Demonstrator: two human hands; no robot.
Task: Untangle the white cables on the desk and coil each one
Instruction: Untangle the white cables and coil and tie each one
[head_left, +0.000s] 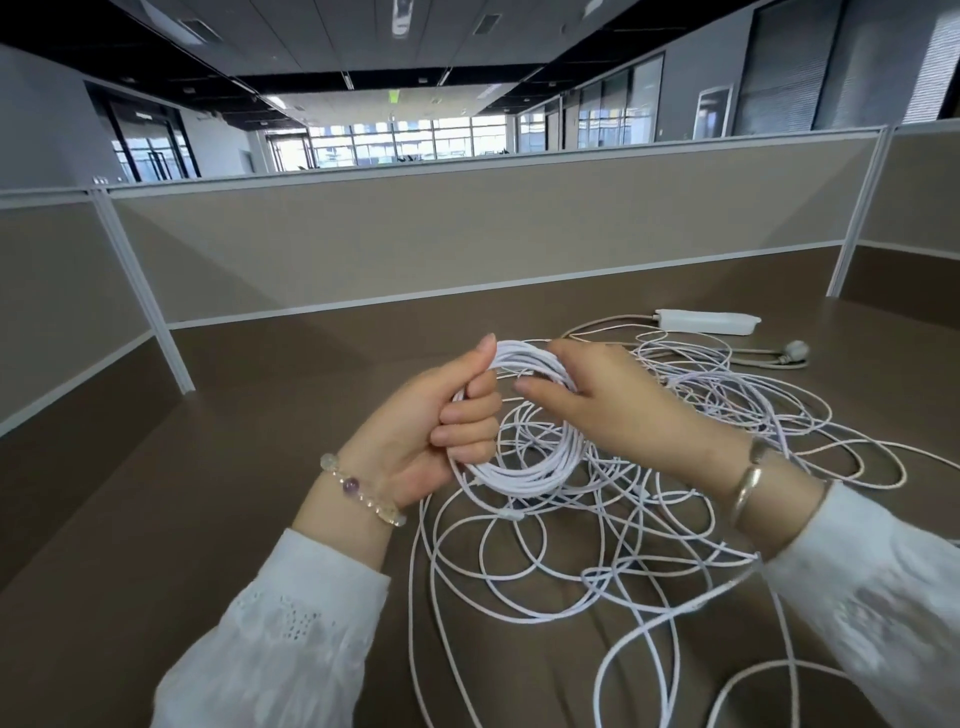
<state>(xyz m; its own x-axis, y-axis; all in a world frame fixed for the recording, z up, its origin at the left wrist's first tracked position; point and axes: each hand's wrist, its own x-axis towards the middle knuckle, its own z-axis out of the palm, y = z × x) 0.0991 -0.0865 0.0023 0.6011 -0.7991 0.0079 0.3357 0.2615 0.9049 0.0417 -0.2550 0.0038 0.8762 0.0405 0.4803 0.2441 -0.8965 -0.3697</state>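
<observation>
Left hand: our left hand (447, 415) is gripping the coil (524, 467) at its left side, fingers curled round the bundled turns, thumb pressing on top.
Right hand: our right hand (597, 400) is grasping the coil's upper right arc, fingers wrapping over the strands.
Coil: we are holding it at frame centre, lifted just above the counter (260, 415), its ring facing us.
Loose cables: the tangle (623, 545) is lying on the counter from centre to lower right, loops crossing one another; one strand is running up into the coil.
Power strip: the strip (706, 320) is lying at upper right of the counter, its plug (795, 351) just to the right of it, both well apart from our hands.
Wrists: we are wearing a bead bracelet (363, 493) at left and a metal bangle (748, 486) at right, over white sleeves (291, 639).
Background: a partition (467, 234) is standing behind the counter.
</observation>
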